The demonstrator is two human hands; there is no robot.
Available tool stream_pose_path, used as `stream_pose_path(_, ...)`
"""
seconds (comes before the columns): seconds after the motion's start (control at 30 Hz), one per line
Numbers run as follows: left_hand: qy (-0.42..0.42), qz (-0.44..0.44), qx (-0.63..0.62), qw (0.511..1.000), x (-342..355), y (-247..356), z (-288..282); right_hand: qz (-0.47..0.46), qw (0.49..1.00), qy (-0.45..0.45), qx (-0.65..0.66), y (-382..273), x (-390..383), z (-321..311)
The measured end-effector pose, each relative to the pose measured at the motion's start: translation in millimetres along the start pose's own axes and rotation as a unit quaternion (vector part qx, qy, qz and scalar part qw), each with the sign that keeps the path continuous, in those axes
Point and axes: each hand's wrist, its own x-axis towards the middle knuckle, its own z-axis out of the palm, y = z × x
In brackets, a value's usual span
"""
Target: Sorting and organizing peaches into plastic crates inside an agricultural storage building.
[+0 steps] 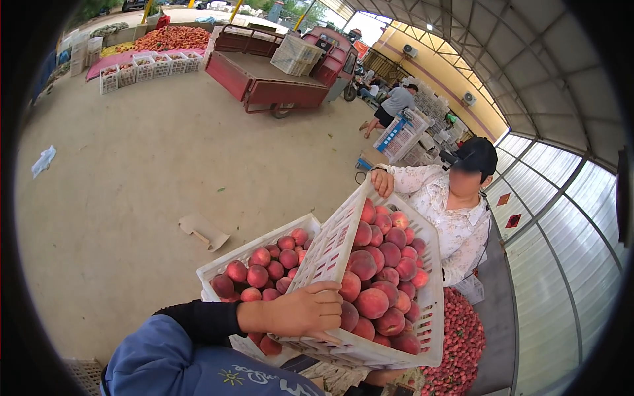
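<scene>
A white slatted plastic crate [430,330] full of red peaches [371,302] is tilted in front of me. My left hand [310,310] is closed over its left rim, thumb on the outside and fingers over the top. Below the crate's near side, only a bit of my right hand [386,377] shows; its fingers are hidden. A co-worker in a light patterned shirt and dark cap has one hand [382,183] on the far corner and the other by the right side. Under the tilted crate, to the left, sits a second white crate [210,272] of peaches.
A large heap of small red fruit [456,340] lies at the right, beside the metal wall. Torn cardboard [201,231] is on the floor. Farther off stand a red three-wheeled cargo truck [271,72], a row of fruit crates [144,68] and stacked crates [401,135] near another person.
</scene>
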Motion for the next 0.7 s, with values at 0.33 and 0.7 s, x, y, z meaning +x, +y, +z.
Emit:
stream_pose_path(0.33, -0.011, 0.041, -0.116, 0.992, -48, -76, -100, 0.108, 0.992, 0.067, 0.01, -101, -144, 56)
stream_pose_path(0.7, 0.038, 0.036, -0.141, 0.989, -90, -94, -131, 0.071, 0.997, -0.018, -0.003, -130, -178, 66)
